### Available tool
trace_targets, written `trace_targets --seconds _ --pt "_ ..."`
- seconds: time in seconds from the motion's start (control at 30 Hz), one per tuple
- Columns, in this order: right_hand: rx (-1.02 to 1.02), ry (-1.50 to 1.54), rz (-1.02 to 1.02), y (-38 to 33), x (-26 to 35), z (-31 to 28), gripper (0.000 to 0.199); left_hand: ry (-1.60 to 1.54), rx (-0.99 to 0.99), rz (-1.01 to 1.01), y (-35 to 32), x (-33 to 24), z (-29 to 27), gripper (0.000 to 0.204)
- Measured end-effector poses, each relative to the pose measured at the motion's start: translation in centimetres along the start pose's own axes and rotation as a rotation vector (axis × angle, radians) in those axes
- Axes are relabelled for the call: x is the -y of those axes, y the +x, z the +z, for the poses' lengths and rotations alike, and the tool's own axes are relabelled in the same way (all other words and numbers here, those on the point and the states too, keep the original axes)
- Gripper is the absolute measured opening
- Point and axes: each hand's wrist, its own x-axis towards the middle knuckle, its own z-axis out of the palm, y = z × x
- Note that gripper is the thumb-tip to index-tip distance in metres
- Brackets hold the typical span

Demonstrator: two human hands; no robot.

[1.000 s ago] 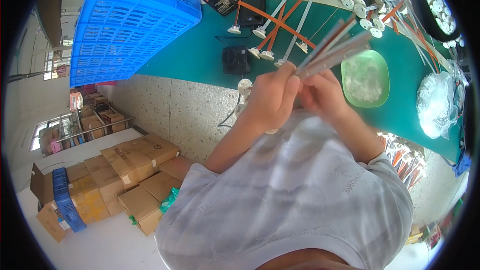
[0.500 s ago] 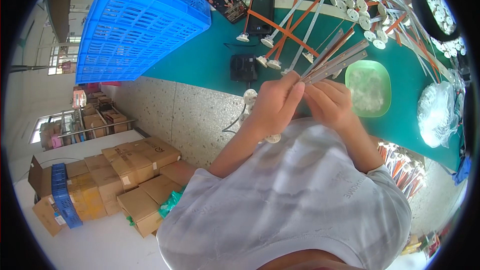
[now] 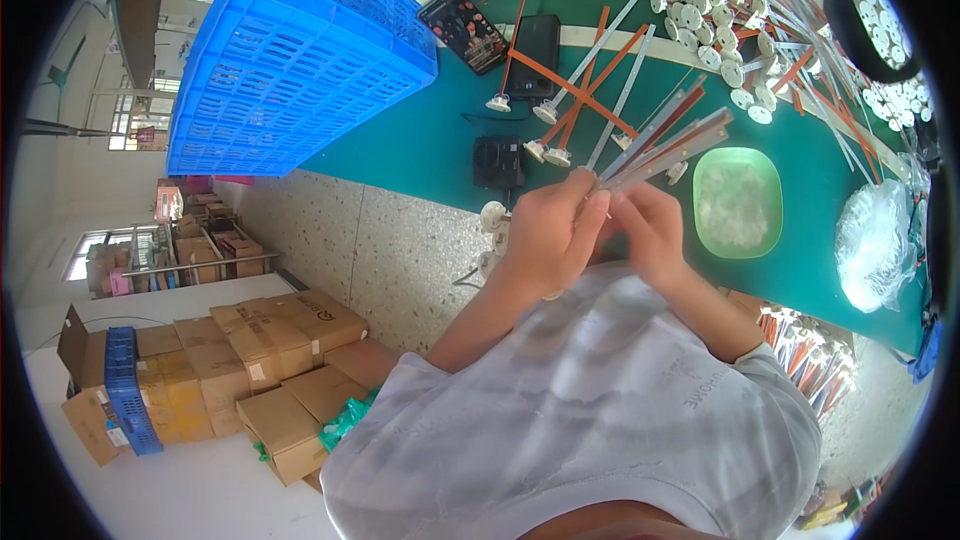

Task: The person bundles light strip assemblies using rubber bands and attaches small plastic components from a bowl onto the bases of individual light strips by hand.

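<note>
Near hands [image 3: 650, 230] — bowl [image 3: 737, 156] of bits [image 3: 738, 210], perhaps

The held strips [image 3: 668, 157] look metallic (faintly glossy), the bowl [image 3: 740, 154] smooth plastic, the bag [image 3: 872, 250] crinkly film.

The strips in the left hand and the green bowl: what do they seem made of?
Strips: possibly metal, silvery and reddish-brown, given their thin, straight shape and dull sheen, though not certain. Green bowl: likely plastic, smooth, with even colour and rounded corners.
</note>
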Motion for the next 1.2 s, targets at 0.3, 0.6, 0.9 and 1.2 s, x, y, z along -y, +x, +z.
trace_targets --seconds 0.3,0.6,0.9,1.2 --pt "-0.031 -0.631 -0.780 0.6 -0.2 -1.0 0.023 0.038 0.051 -0.052 0.2 -0.5 0.1 0.028" --pt "0.209 0.956 0.773 -0.8 -0.2 -1.3 0.010 -0.195 0.249 -0.099 0.0 -0.9 -0.8 0.028" --pt "0.008 0.029 0.034 -0.9 1.0 0.3 0.012 0.034 0.115 -0.135 -0.2 -0.9 -1.2 0.022" --pt "0.016 -0.569 -0.705 -0.1 1.0 -0.4 0.023 0.026 0.116 -0.078 -0.4 -0.8 -1.0 0.027"
